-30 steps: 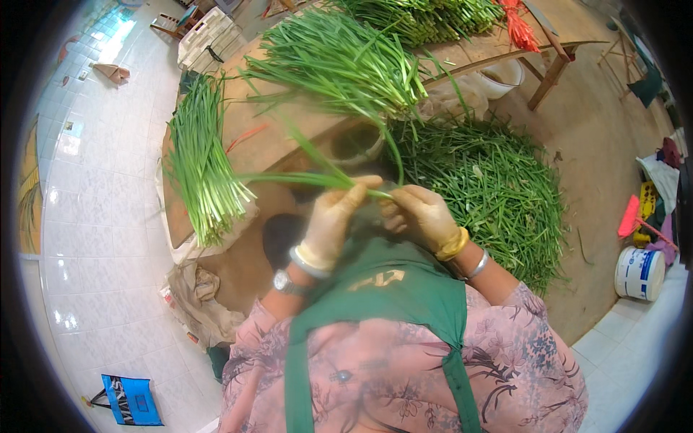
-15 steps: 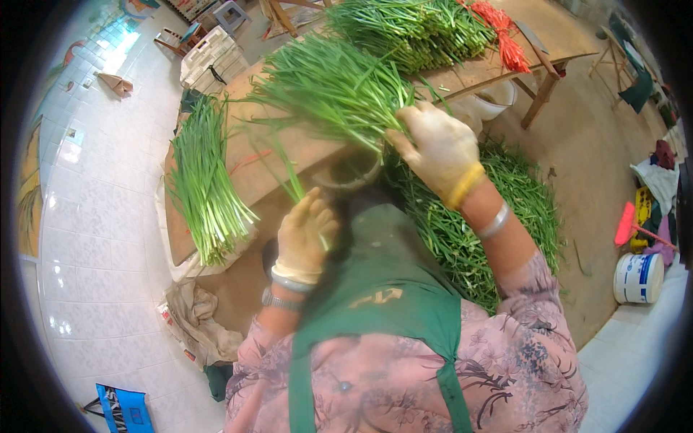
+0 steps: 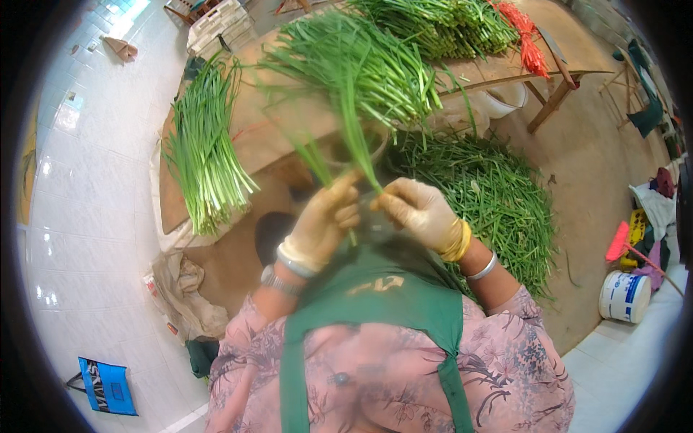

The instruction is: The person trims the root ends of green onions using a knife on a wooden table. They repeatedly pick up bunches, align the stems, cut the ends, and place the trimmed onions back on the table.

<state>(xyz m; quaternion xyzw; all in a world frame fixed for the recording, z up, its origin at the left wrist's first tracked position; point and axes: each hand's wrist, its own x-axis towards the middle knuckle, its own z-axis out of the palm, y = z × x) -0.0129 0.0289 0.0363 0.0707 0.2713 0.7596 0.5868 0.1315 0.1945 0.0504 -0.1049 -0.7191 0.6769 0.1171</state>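
Wooden desk (image 3: 274, 130) over a tiled floor (image 3: 86, 216) — green stalks sorted.
Left hand (image 3: 321, 224) and right hand (image 3: 419, 213) both pinch a stalk bunch (image 3: 354, 123) — long axis upright, tips fanning away.

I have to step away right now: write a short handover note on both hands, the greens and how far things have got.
Left hand: gloved, pinching the lower ends of a few green stalks in front of the apron.
Right hand: gloved, fingers at the same stalks just beside the left hand.
Greens: big loose pile on the wooden table straight ahead; a straightened bundle at the table's left end; more greens at the far end; a heap on the floor to the right.
Done: one aligned bundle laid out at the left.
Left: the table pile and floor heap look unsorted.
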